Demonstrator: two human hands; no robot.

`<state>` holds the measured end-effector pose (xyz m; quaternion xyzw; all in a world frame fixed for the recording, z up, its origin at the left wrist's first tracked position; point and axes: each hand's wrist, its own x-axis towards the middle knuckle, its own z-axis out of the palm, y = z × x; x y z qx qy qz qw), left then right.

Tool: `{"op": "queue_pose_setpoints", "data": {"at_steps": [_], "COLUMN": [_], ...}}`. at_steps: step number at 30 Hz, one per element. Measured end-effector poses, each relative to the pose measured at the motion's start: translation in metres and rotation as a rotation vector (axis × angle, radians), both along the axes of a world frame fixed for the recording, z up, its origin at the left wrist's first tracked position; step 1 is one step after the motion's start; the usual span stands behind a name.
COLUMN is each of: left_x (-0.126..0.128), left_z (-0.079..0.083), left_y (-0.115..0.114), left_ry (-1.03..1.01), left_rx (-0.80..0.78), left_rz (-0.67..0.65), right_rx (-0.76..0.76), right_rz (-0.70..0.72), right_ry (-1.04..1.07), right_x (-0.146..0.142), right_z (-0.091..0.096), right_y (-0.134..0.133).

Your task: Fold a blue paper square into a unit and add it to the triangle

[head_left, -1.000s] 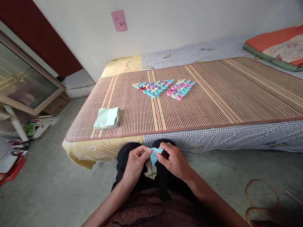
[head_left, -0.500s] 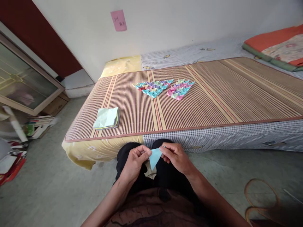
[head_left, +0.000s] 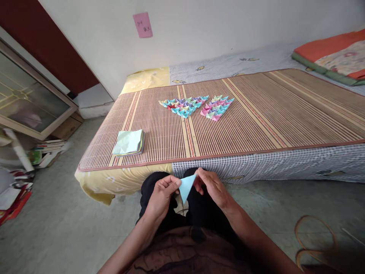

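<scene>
Over my lap, my left hand (head_left: 164, 195) pinches the left corner of a light blue folded paper triangle (head_left: 186, 187) between thumb and fingers. One point of the paper hangs downward. At its upper right corner my right hand (head_left: 212, 186) has its fingertips closed on the edge, with the other fingers curled behind. On the bamboo mat, a stack of paper sheets (head_left: 129, 142) lies to the left, pale green on top. Farther back stand two groups of small folded paper pieces, one on the left (head_left: 184, 105) and one on the right (head_left: 217, 107), in several colours.
The bamboo mat (head_left: 159, 133) covers a bed with a checked sheet (head_left: 256, 163) and a yellow cloth (head_left: 142, 179). A folded orange quilt (head_left: 319, 49) lies at the far right. Books (head_left: 49, 148) and a glass-panelled cabinet door (head_left: 31, 91) are at left.
My right fingers have shifted along the paper's upper right corner, and the hand has turned with its back more towards me. The triangle has tilted, its right corner rising. My left hand keeps its pinch.
</scene>
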<state>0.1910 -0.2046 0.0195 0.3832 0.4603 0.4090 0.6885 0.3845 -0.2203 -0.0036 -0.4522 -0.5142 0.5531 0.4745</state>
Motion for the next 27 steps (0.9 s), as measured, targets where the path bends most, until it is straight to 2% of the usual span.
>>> {"op": "queue_pose_setpoints", "data": {"at_steps": [6, 14, 19, 27], "left_x": [0.0, 0.002, 0.004, 0.004], "left_z": [-0.006, -0.01, -0.009, -0.008], "left_y": [0.003, 0.002, 0.002, 0.002], "left_ry": [-0.079, -0.12, -0.124, -0.123], "left_rx": [-0.111, -0.162, -0.135, -0.091], "left_rz": [0.041, 0.054, 0.078, 0.159], "right_rx": [-0.023, -0.003, -0.011, -0.047], "right_rz": [0.144, 0.105, 0.101, 0.207], "right_ry": [-0.005, -0.069, -0.087, -0.136], "right_x": [-0.006, -0.014, -0.013, -0.024], "right_z": [0.005, 0.001, 0.001, 0.0], "right_y": [-0.001, -0.003, -0.002, -0.008]}}
